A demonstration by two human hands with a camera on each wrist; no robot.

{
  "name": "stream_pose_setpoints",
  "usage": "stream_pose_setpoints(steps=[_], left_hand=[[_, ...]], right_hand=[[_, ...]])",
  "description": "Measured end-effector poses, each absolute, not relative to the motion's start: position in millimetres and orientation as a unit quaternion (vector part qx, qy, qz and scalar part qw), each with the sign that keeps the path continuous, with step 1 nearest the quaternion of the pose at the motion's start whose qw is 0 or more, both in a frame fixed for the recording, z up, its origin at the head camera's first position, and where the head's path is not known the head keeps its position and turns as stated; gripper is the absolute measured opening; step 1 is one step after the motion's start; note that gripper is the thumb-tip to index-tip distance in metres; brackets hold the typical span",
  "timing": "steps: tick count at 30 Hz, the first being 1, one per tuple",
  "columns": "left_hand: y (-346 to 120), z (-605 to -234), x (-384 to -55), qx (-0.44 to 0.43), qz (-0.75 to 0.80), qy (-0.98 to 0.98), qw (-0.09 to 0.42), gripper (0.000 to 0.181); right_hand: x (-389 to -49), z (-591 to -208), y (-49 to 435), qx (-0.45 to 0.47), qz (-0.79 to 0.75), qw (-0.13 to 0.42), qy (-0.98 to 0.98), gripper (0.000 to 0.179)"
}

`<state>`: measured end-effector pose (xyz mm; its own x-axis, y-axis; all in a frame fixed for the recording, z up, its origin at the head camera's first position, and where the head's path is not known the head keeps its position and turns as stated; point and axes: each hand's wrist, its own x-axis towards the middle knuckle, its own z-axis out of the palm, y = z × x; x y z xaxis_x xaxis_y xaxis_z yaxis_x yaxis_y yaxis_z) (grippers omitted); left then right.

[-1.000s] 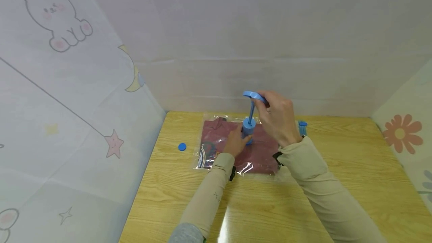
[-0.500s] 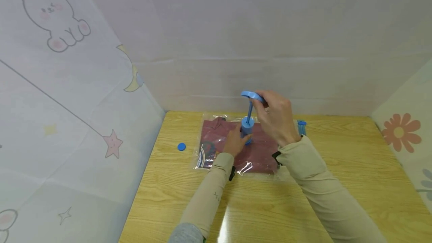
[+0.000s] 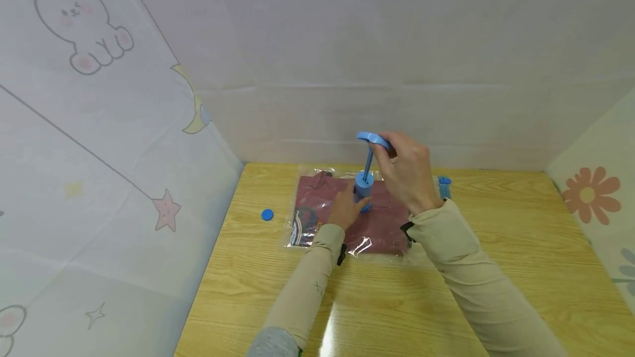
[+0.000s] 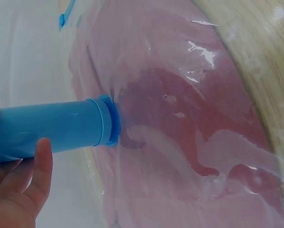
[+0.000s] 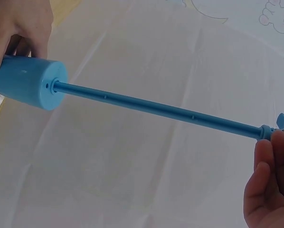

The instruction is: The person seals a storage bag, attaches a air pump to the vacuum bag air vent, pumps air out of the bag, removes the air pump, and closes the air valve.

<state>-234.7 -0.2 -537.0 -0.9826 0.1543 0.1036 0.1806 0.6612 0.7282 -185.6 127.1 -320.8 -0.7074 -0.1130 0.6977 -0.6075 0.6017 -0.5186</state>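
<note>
A blue hand pump [image 3: 364, 182] stands on a transparent plastic bag [image 3: 286, 236] holding a folded maroon garment [image 3: 384, 230]. In the left wrist view its base meets a blue valve ring [image 4: 112, 121] on the bag. My left hand [image 3: 344, 209] grips the pump's barrel, fingers wrapped around it. With my right hand [image 3: 408, 169] I hold the pump's blue handle [image 3: 369, 138] above the barrel. The thin blue rod [image 5: 156, 108] is drawn far out, as the right wrist view shows. Part of the handle is hidden by the right fingers.
A round blue cap [image 3: 267, 215] lies on the wooden table [image 3: 238, 280], left of the bag. Behind the right wrist, a small blue item [image 3: 444, 182] is partly hidden. A pale printed wall covering [image 3: 307, 70] rises at the table's back and sides.
</note>
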Motion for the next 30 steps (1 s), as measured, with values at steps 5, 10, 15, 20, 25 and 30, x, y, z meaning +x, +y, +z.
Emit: stream_pose_setpoints(steps=[5,10,15,20,25,30], left_hand=[[0.2,-536.3,-233.3,-0.092,-0.407,-0.909,0.015,0.053],[0.3,-535.4,-232.0,-0.090,-0.399,-0.913,0.013,0.053],[0.6,-535.7,-232.0,-0.091,-0.394,-0.914,0.020,0.055],[0.5,-536.6,-231.9,-0.090,-0.388,-0.917,0.027,0.054],[-0.3,-536.0,-230.8,-0.087,-0.384,-0.919,0.021,0.054],[-2.1,-536.3,-230.1,-0.091,-0.379,-0.921,0.019,0.056]], right_hand=[[-186.4,-320.6,126.3,0.211,0.390,0.316,-0.839,0.013],[-186.8,-320.4,125.6,0.202,0.398,0.310,-0.840,0.014],[-187.2,-318.7,124.6,0.200,0.400,0.304,-0.841,0.014],[-189.9,-318.6,123.5,0.195,0.405,0.301,-0.841,0.016],[-192.0,-319.3,122.7,0.191,0.408,0.300,-0.841,0.015],[-194.6,-321.9,120.8,0.198,0.411,0.301,-0.837,0.014]])
